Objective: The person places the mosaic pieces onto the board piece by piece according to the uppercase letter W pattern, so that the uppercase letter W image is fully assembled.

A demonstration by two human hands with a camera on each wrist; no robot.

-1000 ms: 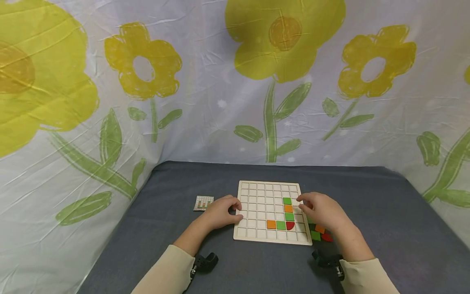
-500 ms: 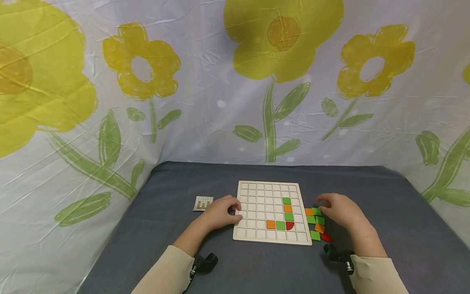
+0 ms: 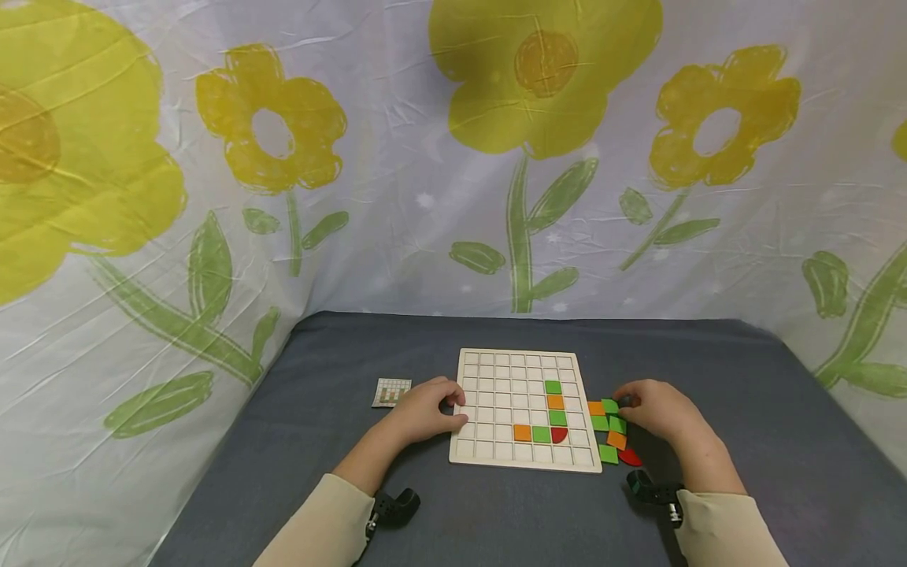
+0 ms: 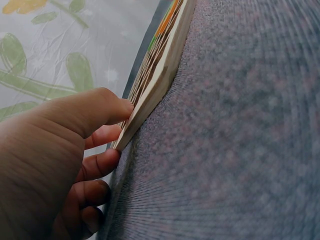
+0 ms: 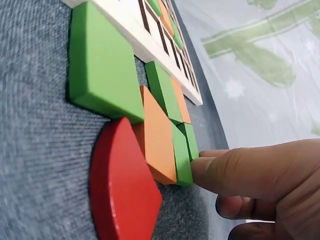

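A pale wooden grid board lies on the dark cloth, with a green, orange and red L of tiles in its cells. At its left edge my left hand holds the rim between thumb and curled fingers; the left wrist view shows the thumb over the rim. Right of the board lie several loose tiles. My right hand is at the farthest of them, pinching a green square tile with thumb and forefinger. Closer in lie an orange tile, another green tile and a red quarter-round tile.
A small pattern card lies left of the board, beside the left hand. Dark cloth covers the table. A curtain printed with yellow flowers hangs behind and at both sides.
My right hand has gone from the board's right edge to the loose tiles, lowering onto the far green one. My left hand has stayed at the board's left edge.
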